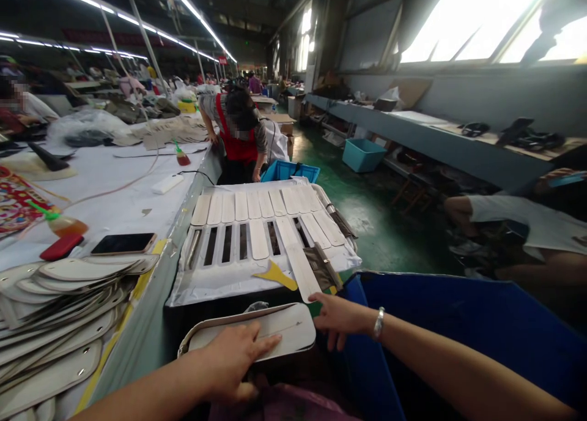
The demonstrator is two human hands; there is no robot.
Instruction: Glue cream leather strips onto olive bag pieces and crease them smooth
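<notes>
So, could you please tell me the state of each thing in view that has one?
Left hand: open on the rounded panel
Right hand: index fingertip at the pale strip's near end
Other strips: laid in rows
Stacked panels: overlapping
Phone: screen dark
Nearer squeeze bottle: partly filled
Dark blue bin: open-topped
Ceiling lights: lit

This is a factory workshop: strip lights (pixel 202 21) run overhead at eleven o'clock, a co-worker (pixel 236 130) in a red apron (pixel 233 149) bends below them, cut pieces (pixel 55 378) lie piled on the long surface (pixel 132 210) at eight, pale strips (pixel 300 265) form rows mid-view, and a plastic bin (pixel 364 156) stands on green floor (pixel 385 228) at two.
</notes>
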